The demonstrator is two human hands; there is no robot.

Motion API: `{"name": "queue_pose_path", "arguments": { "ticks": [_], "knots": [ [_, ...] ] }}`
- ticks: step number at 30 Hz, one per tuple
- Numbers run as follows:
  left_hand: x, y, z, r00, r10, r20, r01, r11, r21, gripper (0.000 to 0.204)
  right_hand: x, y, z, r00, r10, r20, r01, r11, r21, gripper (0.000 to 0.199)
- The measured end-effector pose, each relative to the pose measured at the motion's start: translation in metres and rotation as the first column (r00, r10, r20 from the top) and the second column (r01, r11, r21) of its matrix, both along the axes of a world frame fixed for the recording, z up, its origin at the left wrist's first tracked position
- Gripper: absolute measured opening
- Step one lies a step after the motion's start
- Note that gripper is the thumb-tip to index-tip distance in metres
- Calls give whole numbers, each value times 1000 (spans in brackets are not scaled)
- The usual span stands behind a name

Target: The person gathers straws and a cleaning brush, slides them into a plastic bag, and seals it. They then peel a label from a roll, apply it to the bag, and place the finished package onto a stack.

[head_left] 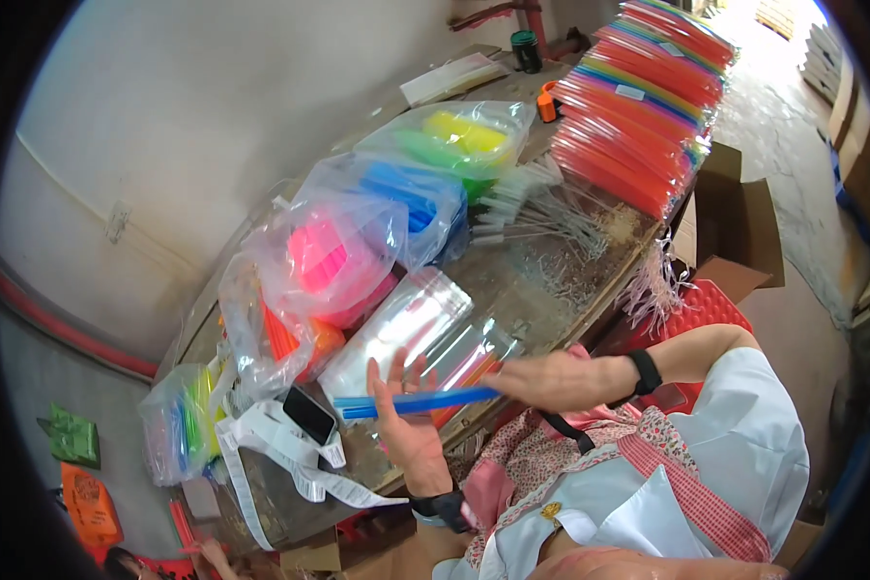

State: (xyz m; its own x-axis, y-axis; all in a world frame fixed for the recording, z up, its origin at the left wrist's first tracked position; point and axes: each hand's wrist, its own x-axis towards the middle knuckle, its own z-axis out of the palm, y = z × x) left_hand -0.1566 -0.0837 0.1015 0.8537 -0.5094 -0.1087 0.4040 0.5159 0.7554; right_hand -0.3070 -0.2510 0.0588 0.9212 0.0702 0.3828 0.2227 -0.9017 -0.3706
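Head view: right hand pinched on one end of a blue straw bundle; the bundle runs across the left hand, whose fingers are spread, palm open beneath it. Clear sleeve lies just beyond the left fingertips, probably holding a few orange straws already, though glare blurs it. Judged progress: blue bundle gathered, not yet in any sleeve. Bags of pink, blue and green straws sit farther off; finished packs stacked well beyond.
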Motion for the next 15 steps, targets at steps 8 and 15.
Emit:
{"name": "queue_pose_path", "arguments": {
  "ticks": [8,15],
  "knots": [
    [31,42,-49,927,-159,-341,86,972,-219,20,115,-133,78,949,-141,281,179,977,-114,10],
    [23,40,-61,917,-191,-351,133,974,-183,19,211,-269,47,840,-507,-191,432,839,-330,16]
  ]
}}
